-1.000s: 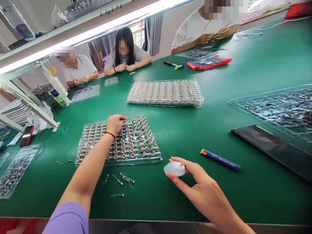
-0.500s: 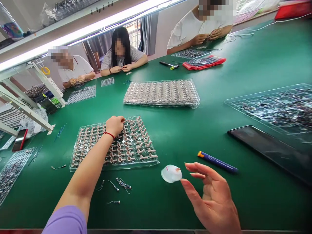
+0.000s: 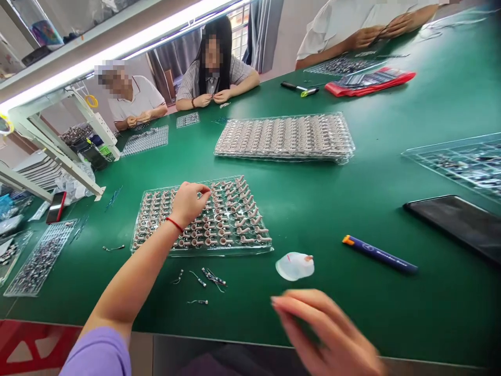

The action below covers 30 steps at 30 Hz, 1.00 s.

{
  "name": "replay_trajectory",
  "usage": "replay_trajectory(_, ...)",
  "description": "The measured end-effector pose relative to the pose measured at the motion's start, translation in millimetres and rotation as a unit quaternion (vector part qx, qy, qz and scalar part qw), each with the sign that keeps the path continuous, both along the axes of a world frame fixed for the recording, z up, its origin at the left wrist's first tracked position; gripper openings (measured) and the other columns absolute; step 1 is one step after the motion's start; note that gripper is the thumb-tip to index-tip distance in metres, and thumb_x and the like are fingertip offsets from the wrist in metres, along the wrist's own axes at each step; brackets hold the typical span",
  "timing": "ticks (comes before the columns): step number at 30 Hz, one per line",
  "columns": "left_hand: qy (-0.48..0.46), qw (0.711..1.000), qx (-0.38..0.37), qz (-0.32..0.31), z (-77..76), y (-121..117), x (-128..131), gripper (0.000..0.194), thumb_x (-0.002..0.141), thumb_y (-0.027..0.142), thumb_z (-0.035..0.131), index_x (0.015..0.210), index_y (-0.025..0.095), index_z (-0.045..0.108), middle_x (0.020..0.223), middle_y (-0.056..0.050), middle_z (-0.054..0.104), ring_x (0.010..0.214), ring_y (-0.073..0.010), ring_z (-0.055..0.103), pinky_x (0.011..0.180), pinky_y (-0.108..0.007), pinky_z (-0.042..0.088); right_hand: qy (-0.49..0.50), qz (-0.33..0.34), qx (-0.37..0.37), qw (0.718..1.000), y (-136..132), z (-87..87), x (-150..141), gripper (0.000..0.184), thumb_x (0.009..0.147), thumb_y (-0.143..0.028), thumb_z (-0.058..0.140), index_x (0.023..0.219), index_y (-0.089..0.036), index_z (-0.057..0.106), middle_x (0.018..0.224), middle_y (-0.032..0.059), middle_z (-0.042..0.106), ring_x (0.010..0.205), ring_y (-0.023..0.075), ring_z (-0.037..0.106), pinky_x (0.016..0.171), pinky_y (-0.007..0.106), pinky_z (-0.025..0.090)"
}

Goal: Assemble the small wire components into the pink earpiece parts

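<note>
Over a clear plastic tray (image 3: 230, 250) filled with beige earbud-shell-like pieces (image 3: 209, 235), my left hand (image 3: 190, 203) is closed in a pinch near the far rows. Whatever its fingertips hold is too small to make out. My right hand (image 3: 324, 329) is in front, just below a whitish translucent disc (image 3: 293, 266) with a small beige bit on its edge. Thumb and index tips are pressed together and blurred; anything between them is hidden. Several small boards with thin wires (image 3: 213, 277) lie on the green table before the tray.
A blue pen-like tube (image 3: 379, 254) and a dark tablet or phone (image 3: 454, 219) lie at right. Behind the tray stands a stack of filled trays (image 3: 285, 138). Co-workers sit along the far side. A metal shelf frame (image 3: 88, 172) rises at left.
My right hand has moved down, away from the disc, and its spread fingers have come together. My left hand is still over the tray. The whole view has shifted.
</note>
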<state>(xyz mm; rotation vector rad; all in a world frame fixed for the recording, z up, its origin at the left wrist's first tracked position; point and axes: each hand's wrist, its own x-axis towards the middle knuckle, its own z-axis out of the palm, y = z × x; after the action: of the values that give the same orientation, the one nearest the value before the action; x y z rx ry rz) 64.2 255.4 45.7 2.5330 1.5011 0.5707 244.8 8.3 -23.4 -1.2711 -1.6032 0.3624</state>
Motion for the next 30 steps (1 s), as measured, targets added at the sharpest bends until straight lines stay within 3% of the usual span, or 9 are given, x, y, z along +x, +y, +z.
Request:
replay_trajectory(2, -0.017, 1.000, -0.004, -0.017, 5.5, -29, -11, 0.013, 0.089, 0.027, 0.062, 0.086, 0.023, 0.074, 0.093, 0.000, 0.077, 0.090, -0.0188, 0.064, 0.093, -0.034, 0.044, -0.071, 0.101, -0.011, 0.992, 14, 3.3, -20, 0.020, 0.094, -0.016, 0.046, 0.105, -0.024, 0.062, 0.093, 0.0072, 0.067, 0.083, 0.0187, 0.067, 0.070, 0.031, 0.059)
replay_trajectory(6, -0.041, 0.999, 0.001, 0.000, 15.9, -81, -57, 0.009, 0.086, 0.029, 0.066, 0.081, 0.027, 0.073, 0.086, 0.003, 0.077, 0.086, -0.0159, 0.066, 0.089, -0.028, 0.047, -0.130, 0.125, -0.054, 0.982, 47, 2.2, -47, 0.023, 0.095, -0.017, 0.043, 0.097, -0.021, 0.065, 0.086, 0.0072, 0.065, 0.076, 0.0202, 0.065, 0.068, 0.034, 0.058)
replay_trajectory(11, -0.062, 0.979, 0.059, 0.188, 22.2, -113, -153, 0.018, 0.087, 0.033, 0.058, 0.087, 0.024, 0.073, 0.093, -0.003, 0.076, 0.092, -0.0217, 0.066, 0.086, -0.033, 0.049, -0.134, 0.135, -0.058, 0.980, 52, -5.4, -50, 0.024, 0.094, -0.018, 0.043, 0.080, -0.020, 0.062, 0.079, 0.0066, 0.061, 0.071, 0.0219, 0.063, 0.063, 0.037, 0.057)
replay_trajectory(13, -0.059, 0.963, 0.060, 0.257, 19.5, -119, -188, 0.021, 0.086, 0.035, 0.056, 0.087, 0.022, 0.073, 0.091, -0.005, 0.076, 0.084, -0.0222, 0.067, 0.075, -0.032, 0.051, -0.129, 0.139, -0.054, 0.980, 46, -7.8, -46, 0.025, 0.096, -0.019, 0.041, 0.080, -0.020, 0.060, 0.080, 0.0073, 0.063, 0.071, 0.0217, 0.063, 0.062, 0.036, 0.056)
replay_trajectory(16, -0.049, 0.948, 0.040, 0.312, 8.5, -126, -222, 0.022, 0.084, 0.035, 0.057, 0.087, 0.020, 0.073, 0.089, -0.005, 0.076, 0.080, -0.0216, 0.068, 0.071, -0.031, 0.052, -0.110, 0.124, -0.038, 0.986, 39, -11.7, -40, 0.024, 0.098, -0.025, 0.040, 0.085, -0.022, 0.060, 0.084, 0.0069, 0.068, 0.073, 0.0210, 0.066, 0.064, 0.035, 0.056)
replay_trajectory(22, -0.001, 0.941, 0.002, 0.340, -13.5, -129, -241, 0.017, 0.083, 0.029, 0.059, 0.089, 0.022, 0.074, 0.095, -0.004, 0.075, 0.091, -0.0222, 0.067, 0.083, -0.032, 0.051, -0.066, 0.079, -0.023, 0.994, 27, -19.1, -35, 0.022, 0.098, -0.037, 0.044, 0.093, -0.025, 0.062, 0.084, 0.0034, 0.072, 0.072, 0.0195, 0.070, 0.064, 0.030, 0.057)
replay_trajectory(30, 0.076, 0.934, -0.024, 0.347, -16.3, -118, -243, 0.012, 0.080, 0.027, 0.063, 0.082, 0.025, 0.075, 0.096, -0.005, 0.068, 0.097, -0.0249, 0.061, 0.091, -0.036, 0.046, -0.003, 0.058, -0.036, 0.998, 27, -12.6, -33, 0.029, 0.097, -0.044, 0.047, 0.089, -0.025, 0.067, 0.085, 0.0046, 0.073, 0.073, 0.0194, 0.072, 0.065, 0.027, 0.059)
